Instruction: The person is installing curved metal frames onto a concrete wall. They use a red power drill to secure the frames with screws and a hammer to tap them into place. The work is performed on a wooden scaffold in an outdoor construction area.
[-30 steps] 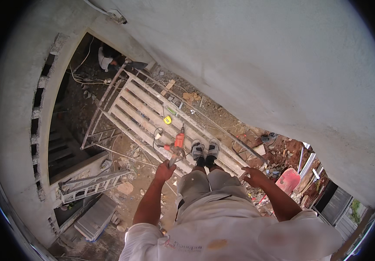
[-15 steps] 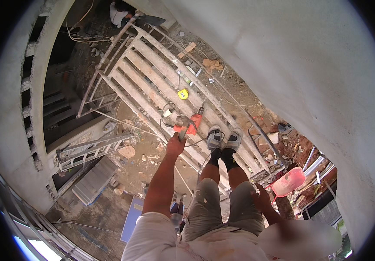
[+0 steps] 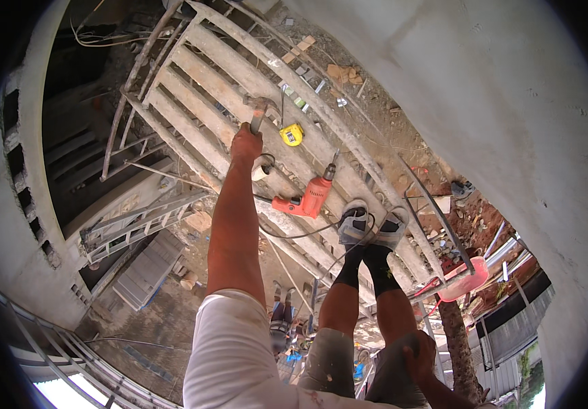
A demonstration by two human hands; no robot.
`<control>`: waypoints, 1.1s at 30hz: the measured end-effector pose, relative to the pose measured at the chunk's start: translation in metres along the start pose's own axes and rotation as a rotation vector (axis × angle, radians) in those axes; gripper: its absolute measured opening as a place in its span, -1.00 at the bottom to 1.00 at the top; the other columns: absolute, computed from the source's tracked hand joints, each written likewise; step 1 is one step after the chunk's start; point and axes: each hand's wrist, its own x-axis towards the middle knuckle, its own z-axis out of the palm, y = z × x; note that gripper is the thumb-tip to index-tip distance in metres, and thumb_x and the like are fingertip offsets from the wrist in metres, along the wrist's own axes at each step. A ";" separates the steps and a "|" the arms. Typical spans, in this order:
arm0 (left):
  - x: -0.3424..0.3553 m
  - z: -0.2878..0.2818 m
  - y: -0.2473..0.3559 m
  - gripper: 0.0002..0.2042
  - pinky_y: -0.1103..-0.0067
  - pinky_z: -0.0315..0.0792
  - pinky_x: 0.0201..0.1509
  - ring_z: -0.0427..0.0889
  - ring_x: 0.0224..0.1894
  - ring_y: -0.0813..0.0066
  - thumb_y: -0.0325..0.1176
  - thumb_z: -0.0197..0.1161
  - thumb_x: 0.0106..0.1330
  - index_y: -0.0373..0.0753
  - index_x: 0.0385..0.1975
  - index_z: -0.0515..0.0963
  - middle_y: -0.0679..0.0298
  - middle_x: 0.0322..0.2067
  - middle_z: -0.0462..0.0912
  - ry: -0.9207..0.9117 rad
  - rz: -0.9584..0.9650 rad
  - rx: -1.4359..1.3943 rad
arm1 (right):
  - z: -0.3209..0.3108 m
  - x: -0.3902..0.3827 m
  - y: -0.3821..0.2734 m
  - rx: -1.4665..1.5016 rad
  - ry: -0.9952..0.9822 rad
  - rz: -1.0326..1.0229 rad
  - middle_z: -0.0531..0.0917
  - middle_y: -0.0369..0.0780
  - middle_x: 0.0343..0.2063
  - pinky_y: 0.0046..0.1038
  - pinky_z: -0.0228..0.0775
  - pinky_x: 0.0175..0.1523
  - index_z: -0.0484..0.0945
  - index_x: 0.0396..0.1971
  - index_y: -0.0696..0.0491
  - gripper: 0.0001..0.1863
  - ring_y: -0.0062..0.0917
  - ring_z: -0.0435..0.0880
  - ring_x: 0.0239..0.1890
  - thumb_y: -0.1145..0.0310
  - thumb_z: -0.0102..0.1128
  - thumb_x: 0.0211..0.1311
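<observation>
My left hand (image 3: 246, 144) is closed round the handle of a hammer (image 3: 258, 109), holding it over the slatted platform (image 3: 202, 73). To the right of the hammer lies a yellow tape measure (image 3: 292, 135). Nearer my feet, a red corded drill (image 3: 312, 196) rests on the slats, its bit pointing away to the right. A small white cup-like piece (image 3: 260, 172) sits between my left wrist and the drill. My right hand (image 3: 422, 357) lies against my thigh with its fingers apart, holding nothing.
My sandalled feet (image 3: 373, 225) stand on the platform, beside the drill's black cable (image 3: 301, 236). Gaps between slats show rubble ground below. A plastered wall (image 3: 457, 88) rises on the right; a metal ladder (image 3: 147, 221) leans at left. A red wheelbarrow tray (image 3: 463, 281) is at lower right.
My left hand has carried the hammer forward and left, away from over the drill, which now shows whole. The view has shifted; my right hand stays at my thigh.
</observation>
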 end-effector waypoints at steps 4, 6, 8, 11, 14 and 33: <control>0.036 0.001 -0.003 -0.60 0.14 0.48 0.14 0.63 0.08 -0.06 -0.14 0.24 0.34 -0.11 0.11 0.43 -0.04 -0.02 0.67 0.038 0.047 0.097 | 0.001 0.001 0.000 0.007 0.020 -0.002 0.52 0.00 0.09 -0.06 0.23 0.26 0.41 0.18 0.14 -0.35 -0.04 0.44 0.14 0.00 0.23 0.22; 0.046 -0.001 0.000 -0.64 0.14 0.43 0.17 0.59 0.15 0.04 -0.14 0.22 0.38 0.02 0.14 0.43 0.06 0.06 0.62 -0.005 0.008 0.218 | 0.001 0.001 -0.001 0.034 0.033 -0.024 0.53 0.01 0.09 -0.07 0.23 0.27 0.41 0.17 0.15 -0.34 -0.04 0.44 0.15 -0.01 0.23 0.23; 0.047 0.003 -0.002 -0.64 0.13 0.41 0.18 0.56 0.17 0.05 -0.14 0.19 0.39 0.04 0.15 0.41 0.12 0.10 0.58 0.022 0.016 0.332 | -0.002 0.001 -0.003 0.045 0.035 -0.028 0.53 0.02 0.08 -0.07 0.22 0.28 0.41 0.17 0.17 -0.34 -0.04 0.44 0.15 -0.02 0.23 0.24; 0.051 0.009 -0.003 -0.60 0.14 0.39 0.21 0.49 0.22 0.09 -0.16 0.19 0.39 0.06 0.20 0.38 0.18 0.14 0.50 0.068 0.000 0.402 | -0.004 0.003 -0.008 0.045 0.033 -0.021 0.54 0.03 0.08 -0.07 0.21 0.28 0.41 0.18 0.17 -0.33 -0.04 0.44 0.16 -0.03 0.22 0.25; 0.046 0.021 -0.028 -0.53 0.14 0.39 0.19 0.47 0.20 0.07 -0.23 0.25 0.33 0.01 0.24 0.36 0.10 0.09 0.51 0.282 0.020 0.368 | -0.008 0.004 -0.006 0.055 0.014 -0.037 0.53 0.03 0.10 -0.07 0.21 0.29 0.40 0.19 0.17 -0.33 -0.04 0.43 0.17 -0.03 0.21 0.26; -0.150 0.205 0.023 -0.22 0.12 0.34 0.26 0.51 0.06 -0.10 -0.08 0.56 -0.14 -0.28 0.06 0.31 -0.01 -0.05 0.54 -0.062 0.080 -0.061 | 0.003 -0.001 0.004 0.111 0.004 -0.014 0.53 0.02 0.12 -0.07 0.24 0.30 0.39 0.23 0.14 -0.32 0.00 0.44 0.19 0.07 0.30 0.20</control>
